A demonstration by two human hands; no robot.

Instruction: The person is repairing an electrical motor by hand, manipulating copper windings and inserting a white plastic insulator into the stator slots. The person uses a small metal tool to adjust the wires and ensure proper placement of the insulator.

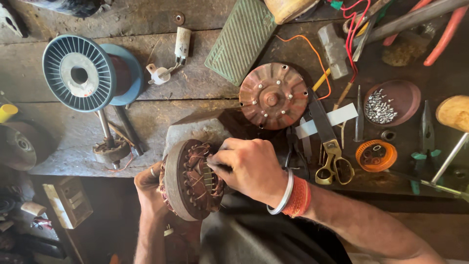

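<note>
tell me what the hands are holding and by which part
Left hand grips the wound motor stator by its outer rim; right hand pinches at its windings.

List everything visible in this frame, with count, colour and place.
stator: 1, grey with copper windings, front centre, held off the bench edge
wire spool: 1, blue, back left
rotor disc: 1, rust red, bench centre
ribbed pad: 1, green, back centre
scissors: 1, yellow handles, right of centre
screw dish: 1, dark red, right
orange cap: 1, orange, right front
pliers: 1, green grips, far right
hammer: 1, grey head, back right
left hand: under the stator's left side
right hand: fingers pinched at the windings
</note>
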